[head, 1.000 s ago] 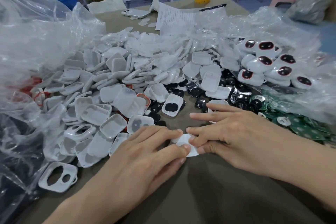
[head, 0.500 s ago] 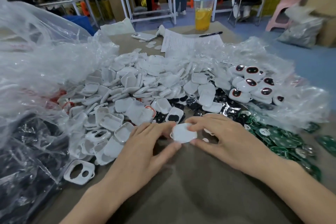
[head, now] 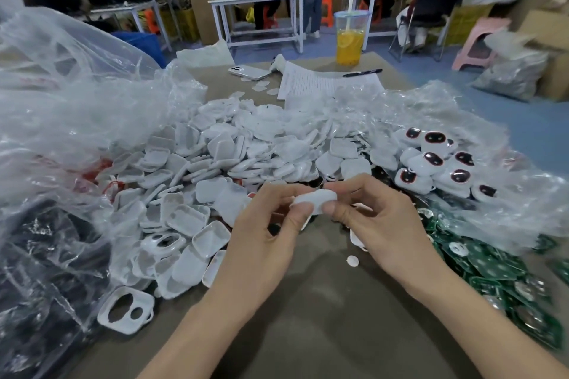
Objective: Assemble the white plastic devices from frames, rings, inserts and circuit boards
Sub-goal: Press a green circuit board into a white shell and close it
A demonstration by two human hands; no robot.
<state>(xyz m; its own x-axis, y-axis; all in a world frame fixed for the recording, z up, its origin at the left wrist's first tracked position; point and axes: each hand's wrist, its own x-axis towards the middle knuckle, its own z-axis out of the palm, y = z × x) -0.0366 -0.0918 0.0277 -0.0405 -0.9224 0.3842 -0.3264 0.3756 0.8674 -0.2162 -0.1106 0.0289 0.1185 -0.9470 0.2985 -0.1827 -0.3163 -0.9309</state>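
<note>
both hands, left hand and right hand, pinch one white plastic shell between curled fingers above the table (white shell pile just beyond).

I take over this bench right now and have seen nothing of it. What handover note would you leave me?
Hands: left grip and right grip both pinch one white piece, held above the table; its inside is hidden.
Parts: white shells heaped behind left, one two-hole frame near left, green circuit boards right, small white disc on the bare table.
Done: a cluster of dark-faced devices far right looks finished.
Left: finish the held piece, then work through the loose heaps.
</note>
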